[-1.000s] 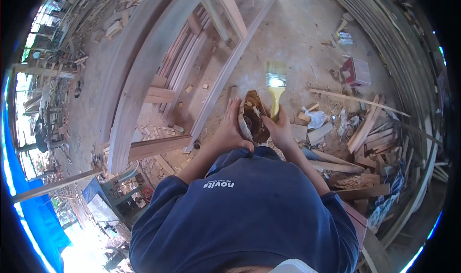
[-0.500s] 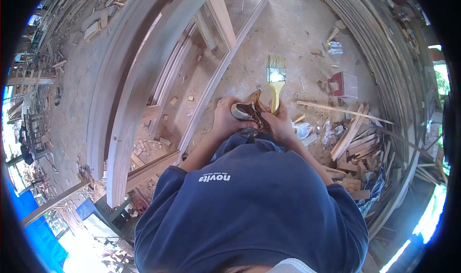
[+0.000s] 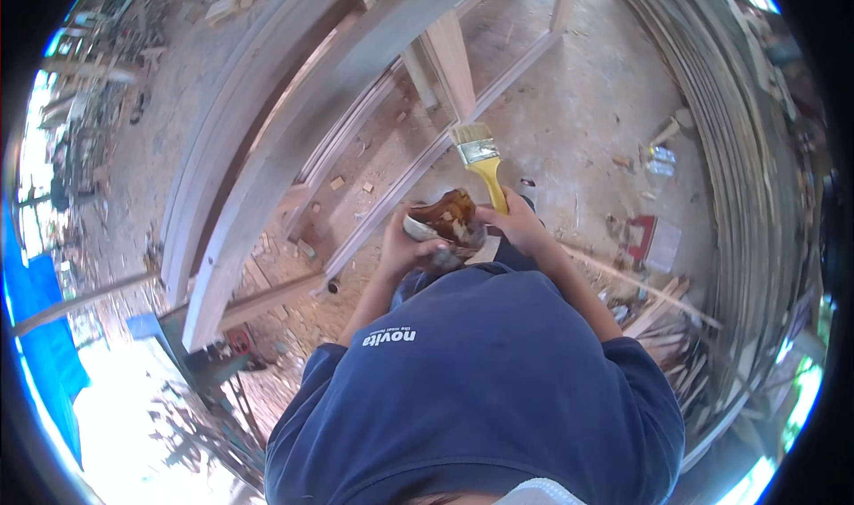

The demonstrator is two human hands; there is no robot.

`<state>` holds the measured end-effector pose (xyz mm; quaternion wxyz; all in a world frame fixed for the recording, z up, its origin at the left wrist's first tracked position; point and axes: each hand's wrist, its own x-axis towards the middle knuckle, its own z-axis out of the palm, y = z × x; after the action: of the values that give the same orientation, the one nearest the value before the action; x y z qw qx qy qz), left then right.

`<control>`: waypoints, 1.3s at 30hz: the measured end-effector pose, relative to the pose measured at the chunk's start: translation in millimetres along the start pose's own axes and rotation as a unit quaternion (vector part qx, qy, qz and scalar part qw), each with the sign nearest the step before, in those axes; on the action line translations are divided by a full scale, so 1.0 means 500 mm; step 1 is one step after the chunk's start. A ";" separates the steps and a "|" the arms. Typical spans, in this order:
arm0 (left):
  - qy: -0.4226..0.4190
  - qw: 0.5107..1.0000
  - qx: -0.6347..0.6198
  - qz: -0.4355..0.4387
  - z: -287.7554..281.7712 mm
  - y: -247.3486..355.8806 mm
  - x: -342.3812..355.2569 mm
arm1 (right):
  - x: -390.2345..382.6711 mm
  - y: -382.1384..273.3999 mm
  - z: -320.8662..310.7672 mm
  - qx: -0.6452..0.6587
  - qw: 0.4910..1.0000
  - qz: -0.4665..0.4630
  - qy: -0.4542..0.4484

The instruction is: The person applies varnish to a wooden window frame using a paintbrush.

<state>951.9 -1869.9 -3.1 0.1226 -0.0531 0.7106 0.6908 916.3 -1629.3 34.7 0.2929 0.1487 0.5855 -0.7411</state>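
Close to my body, my left hand grips a crumpled-rimmed container, pale outside and stained glossy brown inside. My right hand is closed around the yellow handle of a flat paintbrush. Its pale bristles point away from me and to the left, past the container and toward a wooden frame. The right thumb lies at the container's right edge; whether it touches is hard to tell. What lies at the bottom of the container cannot be made out.
Large wooden frame pieces lean across the left side. Long boards are stacked along the right. A red and white box sits on the floor at the right, near scrap wood. Blue sheeting hangs at far left.
The brush has swung left and now tilts left. My right hand has moved away from the container, which shows a wider opening. My view has shifted, with the frame pieces now nearer the brush.
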 end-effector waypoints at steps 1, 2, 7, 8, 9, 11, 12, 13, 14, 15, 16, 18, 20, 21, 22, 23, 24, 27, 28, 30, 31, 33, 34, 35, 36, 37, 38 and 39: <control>0.004 0.998 -0.052 -0.024 0.011 0.012 0.001 | 0.025 -0.009 -0.031 -0.004 0.998 0.055 -0.017; 0.017 0.993 -0.081 -0.085 0.019 0.034 0.009 | 0.060 -0.015 -0.067 0.003 0.996 0.087 -0.015; 0.092 0.981 0.005 -0.174 0.070 0.071 -0.001 | 0.231 -0.072 -0.231 -0.241 0.966 0.089 -0.028; 0.098 0.974 0.068 -0.194 0.080 0.061 -0.015 | 0.242 -0.113 -0.240 -0.256 0.961 0.084 -0.065; 0.100 0.962 0.130 -0.217 0.096 0.049 -0.029 | 0.251 -0.150 -0.249 -0.269 0.954 0.079 -0.101; 0.109 0.962 0.143 -0.207 0.130 0.023 -0.052 | 0.260 -0.198 -0.289 -0.361 0.905 0.026 -0.225; 0.097 0.965 0.162 -0.183 0.142 0.010 -0.064 | 0.263 -0.219 -0.299 -0.435 0.839 -0.040 -0.324; 0.113 0.962 0.157 -0.195 0.155 0.002 -0.067 | 0.252 -0.256 -0.287 -0.435 0.832 -0.035 -0.343; 0.113 0.976 0.097 -0.161 0.170 -0.007 -0.065 | 0.233 -0.296 -0.266 -0.528 0.762 -0.010 -0.375; 0.111 0.985 0.038 -0.123 0.186 -0.013 -0.060 | 0.223 -0.314 -0.249 -0.614 0.681 0.012 -0.399; 0.081 0.988 -0.011 -0.129 0.197 -0.001 -0.049 | 0.221 -0.302 -0.243 -0.614 0.676 0.017 -0.407; 0.104 0.982 -0.052 -0.147 0.221 -0.013 -0.035 | 0.217 -0.262 -0.231 -0.629 0.643 -0.088 -0.427; 0.090 0.991 -0.068 -0.078 0.232 -0.014 -0.006 | 0.198 -0.269 -0.181 -0.653 0.598 -0.057 -0.461; 0.093 0.990 -0.072 -0.082 0.237 -0.002 0.008 | 0.187 -0.268 -0.158 -0.674 0.556 -0.029 -0.485; 0.103 0.984 -0.040 -0.142 0.243 0.021 0.025 | 0.179 -0.252 -0.143 -0.675 0.553 -0.024 -0.488; 0.115 0.973 -0.009 -0.199 0.248 0.038 0.041 | 0.171 -0.233 -0.137 -0.689 0.574 -0.063 -0.438; 0.118 0.973 -0.015 -0.200 0.244 0.046 0.051 | 0.166 -0.220 -0.139 -0.700 0.592 -0.102 -0.385; 0.058 0.961 -0.087 -0.257 0.216 0.048 0.075 | 0.166 -0.218 -0.144 -0.685 0.600 -0.097 -0.402; 0.061 0.949 -0.119 -0.284 0.213 0.039 0.082 | 0.172 -0.219 -0.148 -0.686 0.599 -0.097 -0.401; 0.058 0.937 -0.149 -0.309 0.204 0.026 0.088 | 0.190 -0.228 -0.171 -0.633 0.613 -0.104 -0.461; 0.064 0.930 -0.091 -0.350 0.194 0.018 0.089 | 0.206 -0.240 -0.183 -0.637 0.613 -0.103 -0.456; 0.067 0.921 -0.031 -0.382 0.181 -0.010 0.088 | 0.248 -0.271 -0.211 -0.643 0.646 -0.063 -0.406; 0.104 0.894 -0.036 -0.434 0.180 -0.032 0.082 | 0.276 -0.289 -0.239 -0.642 0.663 -0.041 -0.382; 0.139 0.862 -0.037 -0.486 0.180 -0.032 0.084 | 0.309 -0.300 -0.272 -0.638 0.682 -0.020 -0.357; 0.132 0.866 -0.034 -0.482 0.183 -0.033 0.084 | 0.345 -0.309 -0.300 -0.645 0.701 0.003 -0.305; 0.120 0.881 -0.085 -0.451 0.186 -0.016 0.088 | 0.379 -0.312 -0.326 -0.647 0.721 0.029 -0.247; 0.107 0.891 -0.136 -0.419 0.186 -0.006 0.092 | 0.416 -0.308 -0.348 -0.627 0.757 0.006 -0.185; 0.100 0.893 -0.131 -0.418 0.185 -0.015 0.088 | 0.455 -0.305 -0.357 -0.605 0.786 -0.019 -0.125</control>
<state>920.7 -1774.3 -22.6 0.3208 -0.4297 0.5345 0.6533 623.2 -1496.2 -22.9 0.3793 -0.1648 0.8748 -0.2523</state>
